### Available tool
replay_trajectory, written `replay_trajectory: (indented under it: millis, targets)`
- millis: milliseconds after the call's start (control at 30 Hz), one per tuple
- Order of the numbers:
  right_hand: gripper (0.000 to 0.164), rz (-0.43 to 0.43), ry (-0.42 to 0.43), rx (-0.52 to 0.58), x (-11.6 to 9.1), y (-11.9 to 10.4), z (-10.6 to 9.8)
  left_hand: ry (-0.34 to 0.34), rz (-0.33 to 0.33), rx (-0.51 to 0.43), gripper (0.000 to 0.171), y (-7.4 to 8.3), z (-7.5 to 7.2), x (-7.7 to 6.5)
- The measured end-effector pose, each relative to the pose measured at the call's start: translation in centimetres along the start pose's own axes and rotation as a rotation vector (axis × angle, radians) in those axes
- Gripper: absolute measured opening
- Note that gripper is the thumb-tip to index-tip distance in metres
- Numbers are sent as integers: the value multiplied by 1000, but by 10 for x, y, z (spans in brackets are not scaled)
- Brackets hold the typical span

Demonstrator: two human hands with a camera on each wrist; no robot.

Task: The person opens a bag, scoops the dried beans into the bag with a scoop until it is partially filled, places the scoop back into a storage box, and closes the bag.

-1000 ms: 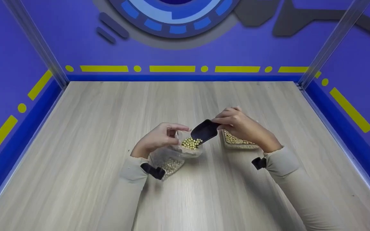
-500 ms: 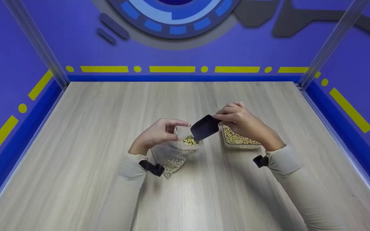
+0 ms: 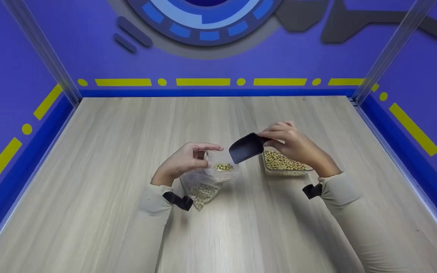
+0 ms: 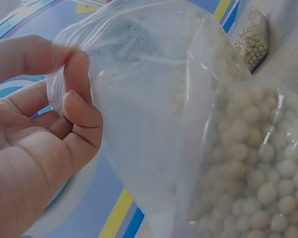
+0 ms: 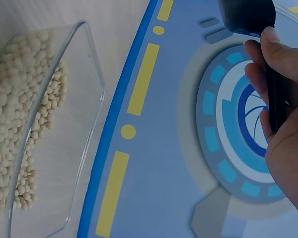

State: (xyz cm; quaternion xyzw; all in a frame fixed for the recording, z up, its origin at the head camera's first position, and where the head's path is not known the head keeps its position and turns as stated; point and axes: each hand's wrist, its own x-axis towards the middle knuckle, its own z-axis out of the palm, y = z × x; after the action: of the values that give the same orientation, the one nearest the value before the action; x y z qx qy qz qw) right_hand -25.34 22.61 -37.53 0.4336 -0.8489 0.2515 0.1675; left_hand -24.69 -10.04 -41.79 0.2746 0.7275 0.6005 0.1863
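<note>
My left hand pinches the edge of a clear plastic bag, with fingers curled over its rim. Soybeans fill the bag's lower part, and more beans show through its open mouth in the head view. My right hand grips the handle of a black scoop, which is tilted just right of and above the bag's mouth. No beans show in the scoop's bowl. In the right wrist view, fingers and thumb wrap round the scoop's handle.
A clear rectangular container of soybeans stands on the wooden table below my right hand, partly hidden by it. Blue-purple panels wall in the table's back and sides.
The beans that lay at the scoop's lip have dropped into the bag. My right hand has moved up and right, carrying the scoop away from the bag's mouth. The left hand stays nearly in place.
</note>
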Motion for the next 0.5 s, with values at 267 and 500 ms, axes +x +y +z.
replay_trajectory:
  millis: [267,500]
  targets:
    - [33,110,-4,34,-13,17,-12,-12,16,19,51,-4,1,-1]
    - [33,148,-21,-20,-27,37,-29,-10,10,15,52,-5,2,0]
